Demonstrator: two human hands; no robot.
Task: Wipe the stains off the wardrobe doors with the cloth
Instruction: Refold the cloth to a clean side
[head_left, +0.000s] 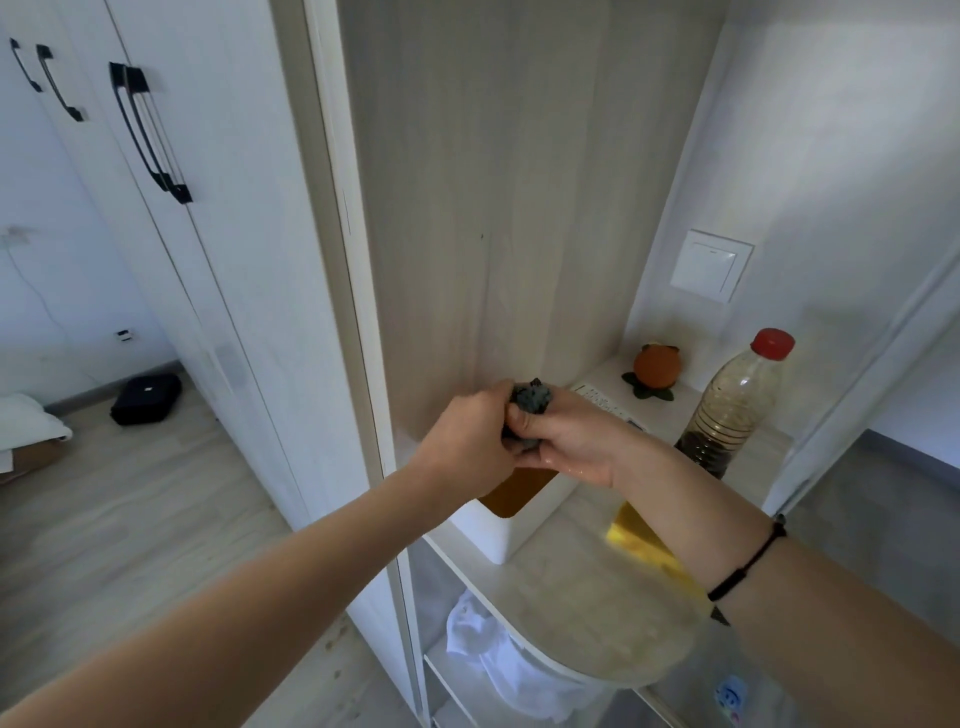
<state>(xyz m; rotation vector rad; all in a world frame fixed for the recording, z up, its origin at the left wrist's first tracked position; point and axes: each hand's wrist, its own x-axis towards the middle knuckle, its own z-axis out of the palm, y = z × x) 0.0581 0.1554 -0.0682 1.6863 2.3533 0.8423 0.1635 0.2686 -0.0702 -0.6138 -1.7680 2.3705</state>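
A dark grey cloth (531, 397) is bunched into a tight wad between both my hands, above the side shelf. My left hand (470, 444) grips it from the left, fingers curled round it. My right hand (563, 441) grips it from the right and looks wet at the palm. The white wardrobe doors (218, 218) with black handles (148, 132) stand shut at the left, apart from my hands. The pale wood side panel (467, 208) of the wardrobe rises directly behind the cloth.
On the shelf (582, 587) stand a white container (493, 525) right below my hands, a red-capped bottle (737, 405), an orange ornament (657, 369) and a yellow object (641, 540). A wall switch (710, 266) is at the right. A black bag (147, 397) lies on the floor.
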